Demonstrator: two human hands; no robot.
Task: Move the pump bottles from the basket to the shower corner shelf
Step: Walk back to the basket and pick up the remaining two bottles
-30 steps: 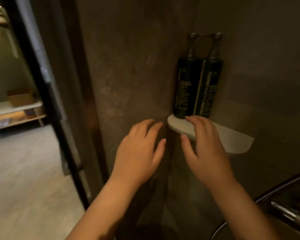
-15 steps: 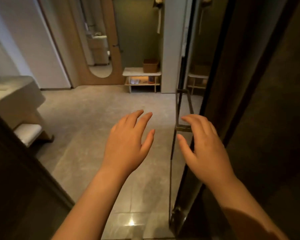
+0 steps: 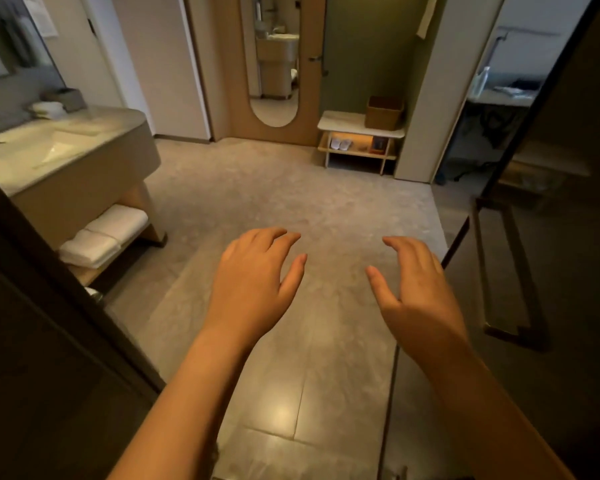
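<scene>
Both hands raised at chest level, palms down, over the tiled floor (image 3: 284, 188). Left hand (image 3: 253, 285) and right hand (image 3: 420, 292): fingers (image 3: 284, 237) loosely spread, slightly curled, holding nothing. Basket (image 3: 384, 112) upright on the white top of a small two-tier shelf unit (image 3: 359, 128) against the far wall, well apart from both hands, straight ahead and slightly right. Right hand probably the nearer. Pump bottles not visible; contents of the basket cannot be told from here. Shower corner shelf out of view.

Open floor between hands and basket, no obstruction on the direct line. Glass shower door (image 3: 551, 271) with its dark handle (image 3: 513, 271) close beside the right hand. Vanity tabletop (image 3: 94, 133) with sink to the left, folded towels (image 3: 104, 237) beneath. Oval mirror (image 3: 274, 60) on the wooden panel left of the basket.
</scene>
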